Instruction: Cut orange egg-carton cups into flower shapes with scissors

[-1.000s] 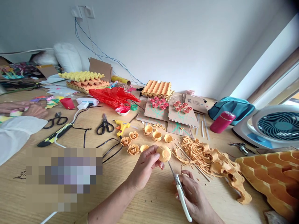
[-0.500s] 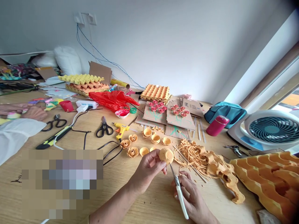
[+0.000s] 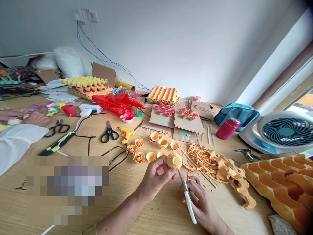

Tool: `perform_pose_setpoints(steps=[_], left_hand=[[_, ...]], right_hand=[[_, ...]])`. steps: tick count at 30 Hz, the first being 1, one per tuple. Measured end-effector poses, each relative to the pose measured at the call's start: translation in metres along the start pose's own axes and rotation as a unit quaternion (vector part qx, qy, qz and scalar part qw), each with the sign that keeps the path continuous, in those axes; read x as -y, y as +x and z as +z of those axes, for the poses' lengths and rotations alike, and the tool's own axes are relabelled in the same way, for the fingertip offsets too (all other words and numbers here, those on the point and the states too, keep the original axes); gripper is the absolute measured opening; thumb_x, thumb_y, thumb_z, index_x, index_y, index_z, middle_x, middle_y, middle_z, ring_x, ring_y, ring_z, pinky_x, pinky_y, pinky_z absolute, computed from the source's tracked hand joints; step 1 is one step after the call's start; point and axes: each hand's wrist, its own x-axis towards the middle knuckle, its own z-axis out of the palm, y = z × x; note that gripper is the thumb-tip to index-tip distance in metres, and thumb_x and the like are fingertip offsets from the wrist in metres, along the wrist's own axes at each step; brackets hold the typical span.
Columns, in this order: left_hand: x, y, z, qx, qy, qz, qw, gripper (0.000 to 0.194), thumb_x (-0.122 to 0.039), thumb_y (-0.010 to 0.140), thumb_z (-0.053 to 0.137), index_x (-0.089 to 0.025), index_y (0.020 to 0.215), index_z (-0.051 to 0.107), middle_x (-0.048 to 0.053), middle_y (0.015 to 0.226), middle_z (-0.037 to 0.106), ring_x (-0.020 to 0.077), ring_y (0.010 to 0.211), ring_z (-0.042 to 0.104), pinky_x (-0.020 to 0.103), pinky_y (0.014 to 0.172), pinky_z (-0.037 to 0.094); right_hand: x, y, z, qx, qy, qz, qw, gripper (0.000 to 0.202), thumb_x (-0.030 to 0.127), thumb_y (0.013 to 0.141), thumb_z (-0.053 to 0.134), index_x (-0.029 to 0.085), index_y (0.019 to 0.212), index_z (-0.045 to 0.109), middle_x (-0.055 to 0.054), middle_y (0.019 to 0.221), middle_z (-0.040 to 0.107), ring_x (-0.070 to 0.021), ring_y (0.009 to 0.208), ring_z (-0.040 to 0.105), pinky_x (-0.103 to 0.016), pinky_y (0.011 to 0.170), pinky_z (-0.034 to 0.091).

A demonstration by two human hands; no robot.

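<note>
Between the thumb and fingers of my left hand [image 3: 156, 176] is an orange egg-carton cup [image 3: 174, 161], its rounded bottom turned toward me. My right hand [image 3: 201, 200] is closed round white-handled scissors [image 3: 188, 201], whose blades point up at the cup's lower edge. Whether the blades touch the cup I cannot tell. Just beyond my hands lie loose egg-carton cups [image 3: 151, 157] and several rolled carton roses [image 3: 139, 157]. To the right of the cup is a heap of orange carton strips and scraps [image 3: 200, 160].
A yellow glue gun [image 3: 126, 134] and black scissors [image 3: 109, 132] lie left of the cups. Cardboard pieces [image 3: 160, 120] bear red roses. An egg tray [image 3: 276, 186], pink bottle [image 3: 228, 128] and fan [image 3: 286, 132] stand right. Another person's hand [image 3: 36, 117] is at far left.
The view has shifted slightly. My left hand still holds the cup and my right hand the scissors, almost in the same place.
</note>
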Motion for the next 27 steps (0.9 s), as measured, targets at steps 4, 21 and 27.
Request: perform_pose_setpoints(steps=[4, 21, 27], left_hand=[[-0.004, -0.001, 0.002, 0.001, 0.008, 0.002, 1.000, 0.023, -0.033, 0.082, 0.074, -0.015, 0.078, 0.060, 0.000, 0.075, 0.059, 0.0093, 0.066, 0.054, 0.024, 0.066, 0.047], [0.004, -0.001, -0.002, 0.005, -0.010, -0.013, 1.000, 0.017, -0.029, 0.086, 0.071, -0.014, 0.084, 0.062, 0.001, 0.077, 0.062, 0.0107, 0.069, 0.059, 0.024, 0.065, 0.049], [0.006, -0.002, -0.003, 0.002, -0.005, -0.016, 1.000, 0.018, -0.030, 0.086, 0.071, -0.013, 0.087, 0.065, 0.001, 0.076, 0.063, 0.0112, 0.069, 0.060, 0.024, 0.063, 0.050]], right_hand=[[-0.001, 0.000, 0.001, 0.006, 0.003, 0.002, 1.000, 0.011, 0.023, 0.095, 0.051, 0.024, 0.084, 0.047, -0.001, 0.079, 0.061, -0.0211, 0.080, 0.060, -0.041, 0.094, 0.041], [0.006, 0.003, -0.002, 0.023, 0.024, 0.026, 0.999, 0.012, 0.031, 0.097, 0.050, 0.024, 0.088, 0.052, -0.002, 0.078, 0.060, -0.0225, 0.084, 0.059, -0.042, 0.092, 0.044], [0.005, 0.002, 0.000, 0.015, 0.042, 0.036, 0.998, 0.016, 0.035, 0.097, 0.050, 0.023, 0.087, 0.055, -0.003, 0.079, 0.062, -0.0233, 0.088, 0.060, -0.042, 0.093, 0.045]])
